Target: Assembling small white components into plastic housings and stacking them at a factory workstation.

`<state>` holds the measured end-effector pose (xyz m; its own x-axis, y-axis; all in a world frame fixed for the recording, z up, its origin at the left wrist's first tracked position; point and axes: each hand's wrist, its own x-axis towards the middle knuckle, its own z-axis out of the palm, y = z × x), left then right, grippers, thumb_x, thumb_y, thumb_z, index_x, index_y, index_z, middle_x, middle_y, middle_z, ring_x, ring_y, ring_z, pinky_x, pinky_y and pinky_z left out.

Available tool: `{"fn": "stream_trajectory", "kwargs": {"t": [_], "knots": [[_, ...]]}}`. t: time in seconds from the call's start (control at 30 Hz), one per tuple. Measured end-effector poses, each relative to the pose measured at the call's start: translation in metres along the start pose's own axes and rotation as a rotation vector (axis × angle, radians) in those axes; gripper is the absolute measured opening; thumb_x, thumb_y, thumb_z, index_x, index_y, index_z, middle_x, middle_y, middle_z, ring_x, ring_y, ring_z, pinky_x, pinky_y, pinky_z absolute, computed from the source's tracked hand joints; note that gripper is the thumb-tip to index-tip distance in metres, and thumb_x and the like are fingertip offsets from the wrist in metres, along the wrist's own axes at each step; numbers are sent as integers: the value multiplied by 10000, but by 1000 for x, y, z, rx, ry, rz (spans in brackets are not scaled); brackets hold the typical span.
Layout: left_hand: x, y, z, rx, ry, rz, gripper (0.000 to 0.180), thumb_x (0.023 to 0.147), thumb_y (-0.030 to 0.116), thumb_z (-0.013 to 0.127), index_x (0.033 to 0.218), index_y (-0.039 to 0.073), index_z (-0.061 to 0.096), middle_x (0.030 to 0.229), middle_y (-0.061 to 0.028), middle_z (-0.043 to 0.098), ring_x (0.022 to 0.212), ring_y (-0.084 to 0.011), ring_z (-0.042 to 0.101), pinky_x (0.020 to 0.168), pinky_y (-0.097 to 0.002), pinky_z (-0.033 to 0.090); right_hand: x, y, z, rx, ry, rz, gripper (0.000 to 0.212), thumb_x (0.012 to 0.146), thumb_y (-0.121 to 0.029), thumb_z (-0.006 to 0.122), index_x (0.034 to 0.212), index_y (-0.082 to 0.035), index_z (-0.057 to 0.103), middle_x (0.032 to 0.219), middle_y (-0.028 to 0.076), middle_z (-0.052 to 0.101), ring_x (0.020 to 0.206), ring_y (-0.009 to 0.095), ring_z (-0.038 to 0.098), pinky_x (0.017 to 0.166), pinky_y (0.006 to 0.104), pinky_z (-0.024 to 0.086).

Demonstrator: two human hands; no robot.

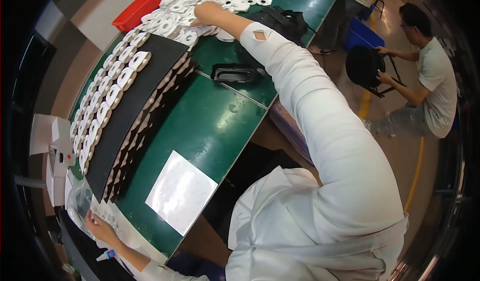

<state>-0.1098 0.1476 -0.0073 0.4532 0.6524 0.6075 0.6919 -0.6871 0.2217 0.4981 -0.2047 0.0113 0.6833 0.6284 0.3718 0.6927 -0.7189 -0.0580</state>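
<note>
My right hand [209, 15] reaches to the far end of the table, its fingers bent down around a white plastic part in a loose pile of white ring-holed parts [167, 29]. Its fingertips are partly hidden. At the lower left, my left hand [103, 231] is beside a clear plastic bag [80, 198] and small white pieces [107, 216]. Its fingers are drawn together, and I cannot make out what is between them. Between the hands stands a stack of black boards [145, 76], with rows of similar white parts [102, 112] on the top board.
A red bin [137, 10] stands beyond the pile. On the green table [215, 116] lie a white sheet [181, 193], a small black tray [233, 74] and a black bag [280, 21]. A small glue bottle [106, 255] lies near my left wrist. A person [435, 76] sits at right, holding a black stool [364, 67].
</note>
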Motion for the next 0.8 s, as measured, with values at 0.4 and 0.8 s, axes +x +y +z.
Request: {"fn": "stream_trajectory", "kwargs": {"t": [0.4,0.8], "knots": [[-19,-18,29,374,-364,77,388,903,253,424,1210,17,440,1142,-207,494,1006,-375,517,814,-437,433,-37,-6,-28,-128,166,145,178,778,-215,576,853,-77,662,836,133,647,795,292,620,701,431,457],[-8,-7,38,503,-306,80,214,928,221,362,1033,56,450,936,-179,597,820,-377,586,645,-453,462,-181,-75,-57,1054,508,-29,121,798,-115,609,831,2,610,657,58,563,586,68,469,541,240,396]]}}
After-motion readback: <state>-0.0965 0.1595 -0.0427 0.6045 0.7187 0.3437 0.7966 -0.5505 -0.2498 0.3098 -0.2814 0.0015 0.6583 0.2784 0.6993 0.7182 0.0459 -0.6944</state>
